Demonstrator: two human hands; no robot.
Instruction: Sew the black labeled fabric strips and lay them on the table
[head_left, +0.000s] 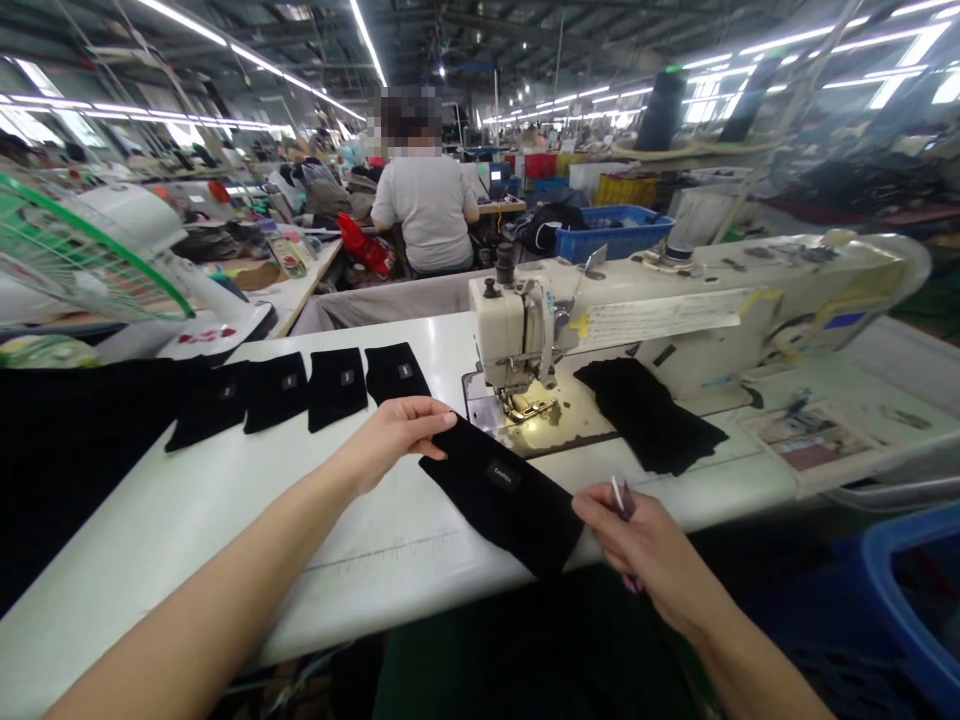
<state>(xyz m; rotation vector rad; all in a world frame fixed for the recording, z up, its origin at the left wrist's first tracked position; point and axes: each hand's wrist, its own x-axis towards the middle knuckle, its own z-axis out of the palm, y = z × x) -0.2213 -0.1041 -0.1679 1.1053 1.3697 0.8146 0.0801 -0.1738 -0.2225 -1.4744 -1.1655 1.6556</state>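
Observation:
A black fabric piece [517, 505] with a small dark label on it stretches between my two hands at the table's front. My left hand [397, 435] pinches its upper left end between thumb and fingers. At its right end, my right hand [634, 535] grips the edge, and a pair of thread snips [621, 500] sits in the same hand, blades pointing up. Right behind the fabric stands a sewing machine [517, 340], its needle area lit. Several labelled black pieces [337, 388] lie in a row to the left. A pile of black pieces [649, 415] rests right of the needle.
The white table [360, 530] carries the machine. Dark cloth [67, 450] hangs over its left side. A green-and-white fan [90, 250] stands at far left, a blue basket [900, 600] at lower right. A person [427, 210] sits ahead, back turned, near a blue crate [615, 235].

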